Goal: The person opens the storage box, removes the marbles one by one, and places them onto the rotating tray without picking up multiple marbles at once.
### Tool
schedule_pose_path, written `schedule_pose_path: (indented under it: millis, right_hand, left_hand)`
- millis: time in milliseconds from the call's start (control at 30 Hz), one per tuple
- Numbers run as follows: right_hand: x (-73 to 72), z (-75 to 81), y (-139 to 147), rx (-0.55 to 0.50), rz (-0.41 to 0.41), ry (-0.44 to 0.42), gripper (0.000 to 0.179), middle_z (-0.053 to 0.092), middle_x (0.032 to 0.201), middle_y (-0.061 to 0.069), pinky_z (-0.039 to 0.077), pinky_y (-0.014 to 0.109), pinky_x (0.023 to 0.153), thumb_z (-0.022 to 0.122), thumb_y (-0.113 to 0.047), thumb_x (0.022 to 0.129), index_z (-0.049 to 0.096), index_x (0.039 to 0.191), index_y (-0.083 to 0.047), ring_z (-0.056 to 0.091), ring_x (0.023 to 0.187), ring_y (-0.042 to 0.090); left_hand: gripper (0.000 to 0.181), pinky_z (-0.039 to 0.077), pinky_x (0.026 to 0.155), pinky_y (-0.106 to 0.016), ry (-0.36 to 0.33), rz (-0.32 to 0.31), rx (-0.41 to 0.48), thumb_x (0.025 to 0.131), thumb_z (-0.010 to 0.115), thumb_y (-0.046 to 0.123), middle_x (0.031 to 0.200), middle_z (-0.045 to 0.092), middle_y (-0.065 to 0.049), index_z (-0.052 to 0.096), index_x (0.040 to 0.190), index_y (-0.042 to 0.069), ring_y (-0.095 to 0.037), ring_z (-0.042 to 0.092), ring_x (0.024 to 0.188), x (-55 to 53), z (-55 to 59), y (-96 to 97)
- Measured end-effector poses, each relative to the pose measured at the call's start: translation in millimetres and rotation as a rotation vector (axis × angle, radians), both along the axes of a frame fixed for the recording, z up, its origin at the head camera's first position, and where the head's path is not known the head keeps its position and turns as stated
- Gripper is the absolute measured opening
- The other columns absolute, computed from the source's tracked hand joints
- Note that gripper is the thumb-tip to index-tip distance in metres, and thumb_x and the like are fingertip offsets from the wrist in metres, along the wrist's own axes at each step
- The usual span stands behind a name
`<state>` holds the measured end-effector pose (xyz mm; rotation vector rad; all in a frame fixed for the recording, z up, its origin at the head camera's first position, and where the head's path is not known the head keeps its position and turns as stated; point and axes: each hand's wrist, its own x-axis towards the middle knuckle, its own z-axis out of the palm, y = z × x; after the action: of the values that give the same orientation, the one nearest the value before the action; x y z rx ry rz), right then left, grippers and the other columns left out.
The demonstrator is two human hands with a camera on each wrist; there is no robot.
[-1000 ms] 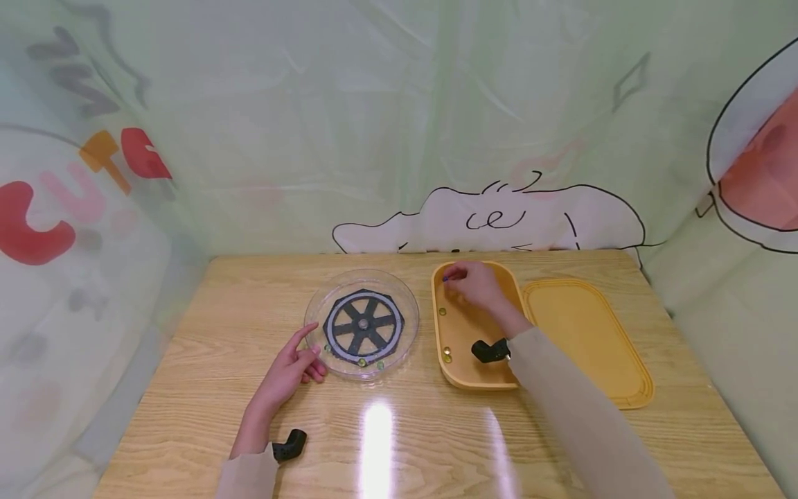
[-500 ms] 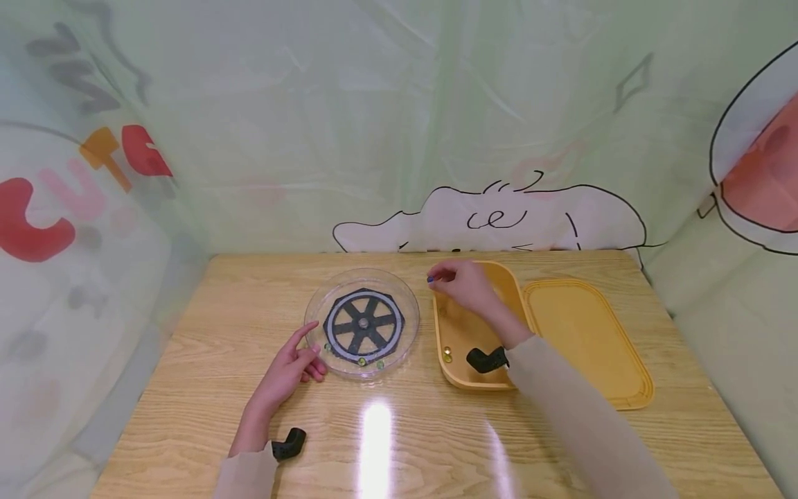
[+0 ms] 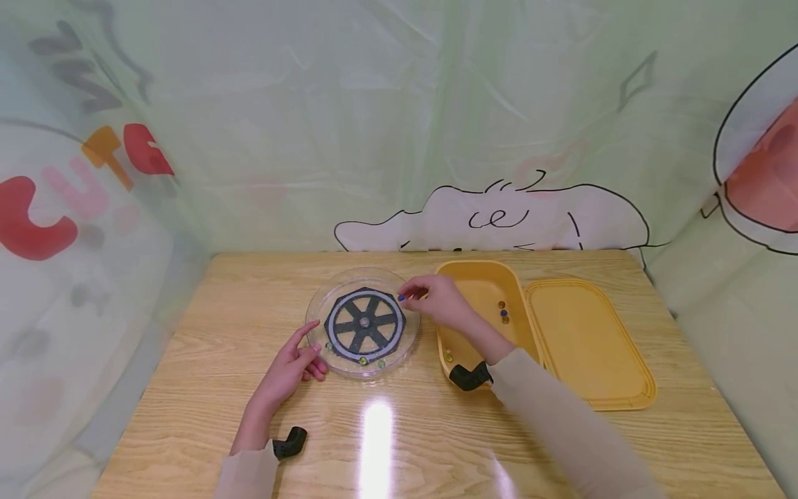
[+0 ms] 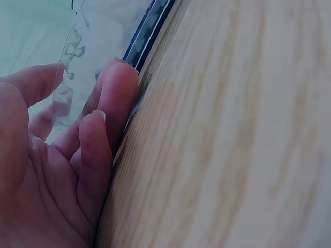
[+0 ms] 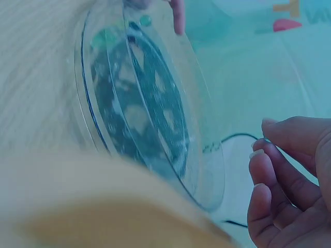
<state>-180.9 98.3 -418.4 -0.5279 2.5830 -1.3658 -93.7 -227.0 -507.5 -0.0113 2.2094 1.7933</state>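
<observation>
My right hand (image 3: 433, 299) pinches a small blue marble (image 3: 402, 298) between thumb and fingertips, over the right rim of a round clear dish (image 3: 408, 350). In the right wrist view its fingertips are together and the marble is mostly hidden. A black six-spoked wheel shape (image 3: 337, 328) shows in the dish. Green and yellowish marbles (image 3: 364, 360) lie along its near edge. My left hand (image 3: 288, 371) holds the dish's left side, thumb and index finger over the rim, the other fingers (image 4: 119, 88) low against the outer wall.
Right of the dish stands a yellow-orange tray (image 3: 483, 266) with several marbles inside, among them another blue marble (image 3: 503, 313) and a yellowish marble (image 3: 448, 356). A flat yellow lid (image 3: 589, 346) lies to its right on the wooden table (image 3: 249, 291). A printed cloth hangs behind.
My right hand has carried the blue marble out of the tray and leftward to the dish's right rim. Marbles in the tray now show on its right side. The left hand stays put.
</observation>
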Motion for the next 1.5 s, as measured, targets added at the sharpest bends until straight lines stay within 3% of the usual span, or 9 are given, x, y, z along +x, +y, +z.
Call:
schedule_pose_path:
  millis: [400, 833, 1133, 1367, 1500]
  right_hand:
    - [10.0, -5.9, -19.6, 0.005, 0.073, -0.019, 0.017, 0.067, 0.087, -0.003, 0.051, 0.029, 0.074, 0.078, -0.012, 0.087, 0.075, 0.103, -0.010, 0.059, 0.084, 0.018]
    - [14.3, -11.2, -26.2, -0.028, 0.162, -0.067, 0.022, 0.069, 0.091, -0.003, 0.052, 0.029, 0.077, 0.077, -0.009, 0.088, 0.074, 0.109, -0.003, 0.060, 0.087, 0.019]
    - [14.8, -10.0, -25.6, -0.027, 0.162, -0.077, 0.021, 0.070, 0.092, -0.004, 0.052, 0.029, 0.077, 0.076, -0.008, 0.088, 0.073, 0.109, -0.003, 0.061, 0.087, 0.017]
    - [12.2, -6.5, -16.7, -0.045, 0.106, -0.082, 0.015, 0.069, 0.092, -0.004, 0.051, 0.032, 0.079, 0.076, -0.012, 0.089, 0.075, 0.104, -0.012, 0.060, 0.088, 0.019]
    - [9.1, -3.3, -7.0, -0.072, 0.092, -0.065, 0.016, 0.070, 0.092, -0.001, 0.051, 0.034, 0.078, 0.076, -0.011, 0.089, 0.075, 0.104, -0.009, 0.060, 0.088, 0.020]
  left_hand:
    - [0.050, 0.050, 0.067, -0.028, -0.005, -0.002, -0.010, 0.105, 0.052, 0.030, 0.086, 0.069, -0.015, 0.034, 0.152, 0.031, -0.029, 0.068, 0.074, 1.5, 0.8, 0.4]
    - [0.050, 0.049, 0.067, -0.027, 0.006, 0.006, -0.010, 0.105, 0.053, 0.029, 0.085, 0.069, -0.014, 0.035, 0.151, 0.031, -0.029, 0.068, 0.073, 1.7, 0.4, 0.2]
    - [0.050, 0.049, 0.067, -0.027, 0.012, 0.000, -0.010, 0.104, 0.053, 0.031, 0.085, 0.069, -0.015, 0.036, 0.151, 0.030, -0.029, 0.068, 0.073, 0.4, -1.3, -0.5]
    - [0.049, 0.049, 0.067, -0.028, 0.009, 0.004, -0.011, 0.104, 0.054, 0.031, 0.086, 0.069, -0.015, 0.037, 0.151, 0.032, -0.029, 0.068, 0.074, 0.2, -1.3, -0.5]
    - [0.050, 0.049, 0.067, -0.028, 0.005, 0.007, -0.011, 0.104, 0.054, 0.031, 0.086, 0.069, -0.015, 0.037, 0.150, 0.032, -0.029, 0.068, 0.074, -0.7, -2.4, -0.6]
